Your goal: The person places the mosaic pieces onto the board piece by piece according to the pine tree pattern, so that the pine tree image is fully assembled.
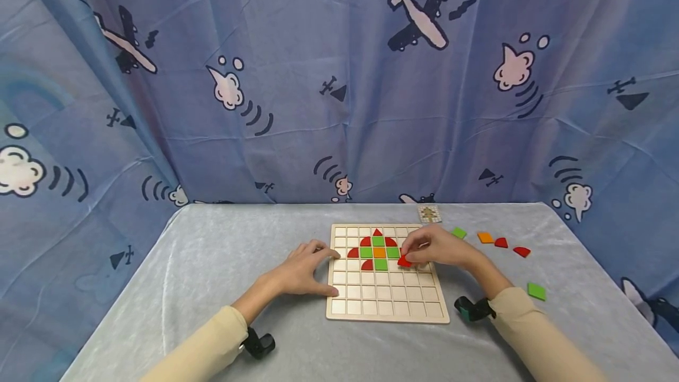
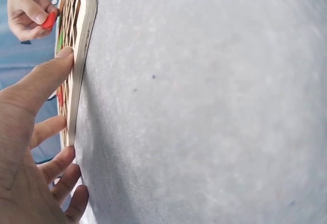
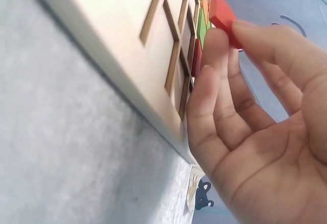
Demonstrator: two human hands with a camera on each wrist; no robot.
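A pale wooden grid board [image 1: 387,309] lies on the grey cloth. Set in its upper squares is a pattern of red quarter-round tiles, green square tiles [image 1: 380,264], one orange square [image 1: 379,252] and a red triangle [image 1: 377,232] at the top. My left hand [image 1: 299,270] rests against the board's left edge, thumb and fingers spread. Over the right part of the pattern, my right hand [image 1: 437,245] pinches a red tile [image 3: 222,15] between thumb and fingertips. Fingers cover part of that tile, so its full outline is hidden.
Right of the board lie loose tiles: a green one [image 1: 459,233], an orange square [image 1: 485,238], two red quarter-rounds [image 1: 522,252] and a green square [image 1: 536,291]. Behind the board's right corner is a small pattern card [image 1: 429,213]. A blue printed curtain [image 1: 297,134] hangs behind the table.
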